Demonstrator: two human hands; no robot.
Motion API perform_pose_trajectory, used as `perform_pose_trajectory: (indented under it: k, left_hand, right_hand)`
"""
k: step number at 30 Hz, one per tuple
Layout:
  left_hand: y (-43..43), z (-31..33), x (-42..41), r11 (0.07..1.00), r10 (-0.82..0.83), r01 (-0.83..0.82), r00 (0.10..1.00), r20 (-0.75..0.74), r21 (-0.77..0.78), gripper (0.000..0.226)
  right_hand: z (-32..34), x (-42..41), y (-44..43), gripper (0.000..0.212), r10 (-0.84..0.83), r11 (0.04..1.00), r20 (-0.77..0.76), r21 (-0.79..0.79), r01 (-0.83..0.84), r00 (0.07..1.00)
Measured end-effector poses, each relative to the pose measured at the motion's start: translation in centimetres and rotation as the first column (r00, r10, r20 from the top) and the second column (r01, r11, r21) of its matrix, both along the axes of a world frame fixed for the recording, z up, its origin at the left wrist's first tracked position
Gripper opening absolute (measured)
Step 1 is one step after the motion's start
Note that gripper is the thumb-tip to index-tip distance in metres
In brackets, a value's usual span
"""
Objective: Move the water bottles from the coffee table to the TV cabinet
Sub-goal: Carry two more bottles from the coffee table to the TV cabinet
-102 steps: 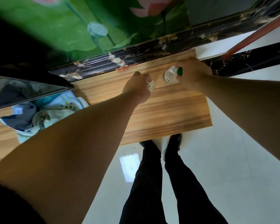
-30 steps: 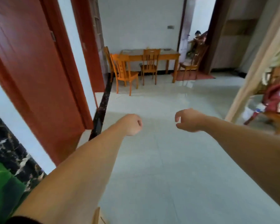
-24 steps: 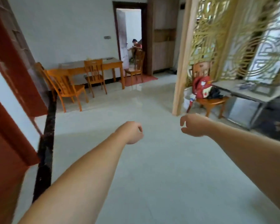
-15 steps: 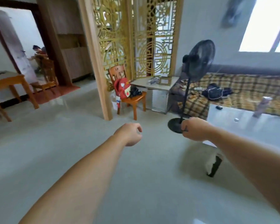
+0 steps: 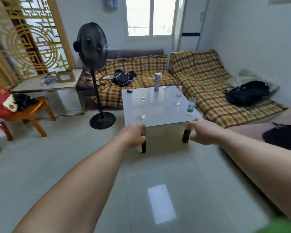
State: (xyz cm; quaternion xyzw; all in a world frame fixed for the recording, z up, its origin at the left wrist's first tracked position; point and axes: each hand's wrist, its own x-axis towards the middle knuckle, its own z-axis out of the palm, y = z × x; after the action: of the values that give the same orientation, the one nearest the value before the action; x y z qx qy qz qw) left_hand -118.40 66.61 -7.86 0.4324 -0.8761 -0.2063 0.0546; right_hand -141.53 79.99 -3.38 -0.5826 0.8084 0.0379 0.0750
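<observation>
The white glossy coffee table (image 5: 165, 113) stands ahead of me in front of the sofa. On its right side are a green-capped water bottle (image 5: 191, 105) and a clear water bottle (image 5: 178, 97) with a red label. Two small clear items (image 5: 144, 116) sit on its left half, too blurred to identify. A tall pink-and-white can (image 5: 157, 81) stands at the far edge. My left hand (image 5: 135, 137) hangs before the table's near-left corner, fingers curled on nothing. My right hand (image 5: 202, 132) is at the near-right corner, fingers loosely apart and empty. The TV cabinet is out of view.
A black standing fan (image 5: 92, 47) has its round base (image 5: 102, 121) just left of the table. A plaid-covered corner sofa (image 5: 207, 84) wraps behind and to the right, with a black backpack (image 5: 247, 93) on it. A wooden chair (image 5: 28, 115) with a red bag stands at left.
Both hands left the bottles on the wooden cabinet and are empty. The view swung from the cabinet past the dining area to the coffee table. My right hand's fingers have loosened from a fist.
</observation>
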Motion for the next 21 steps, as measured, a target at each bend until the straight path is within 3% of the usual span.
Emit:
perform_pose_trajectory:
  k: [7, 21]
  left_hand:
    - [0.3, 0.6, -4.8, 0.993, -0.115, 0.118, 0.99, 0.078, -0.03, 0.034]
    - [-1.9, 5.0, -10.6, 0.983, -0.1, 0.123, 0.981, 0.164, -0.139, 0.031]
  right_hand:
    - [-0.3, -4.8, 2.7, 0.04, -0.131, 0.991, 0.015, 0.041, 0.13, 0.991]
    - [0.9, -10.1, -3.4, 0.037, 0.011, 0.999, 0.126, -0.035, -0.006, 0.992]
